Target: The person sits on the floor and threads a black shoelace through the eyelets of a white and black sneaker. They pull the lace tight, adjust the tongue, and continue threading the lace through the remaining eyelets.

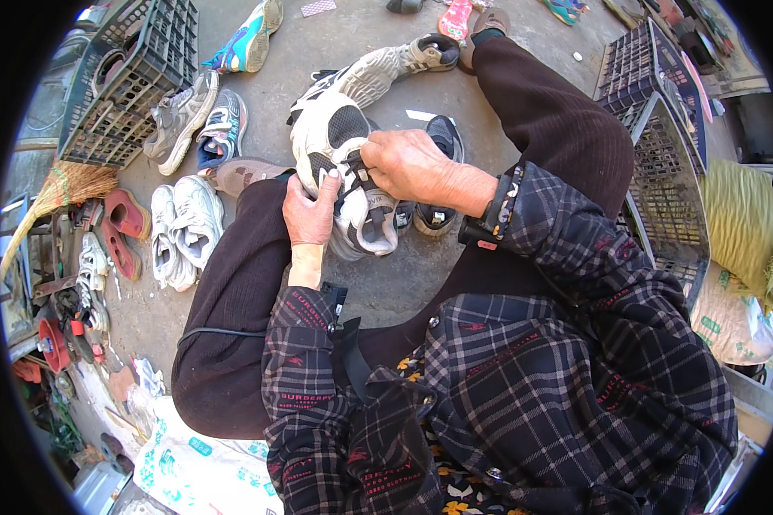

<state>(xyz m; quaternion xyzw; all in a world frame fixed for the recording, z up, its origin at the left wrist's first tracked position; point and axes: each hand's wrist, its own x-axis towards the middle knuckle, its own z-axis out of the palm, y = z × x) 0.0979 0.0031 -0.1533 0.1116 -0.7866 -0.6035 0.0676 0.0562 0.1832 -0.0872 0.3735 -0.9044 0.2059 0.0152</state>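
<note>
A white sneaker with black mesh panels is between my hands, its toe pointing away and its heel opening toward me. My left hand clasps its left side, thumb up along the edge of the throat. Over the lacing, my right hand has its fingers closed at the sneaker's black shoelace; the fingertips are partly hidden. Just beyond lies a white sneaker on its side, ribbed sole showing. Dark sneakers stand to the right, below and beside my right hand.
Grey sneakers, a white pair and red shoes lie on the left. A black crate stands far left near a straw broom. More black crates line the right. My knees flank the work area.
</note>
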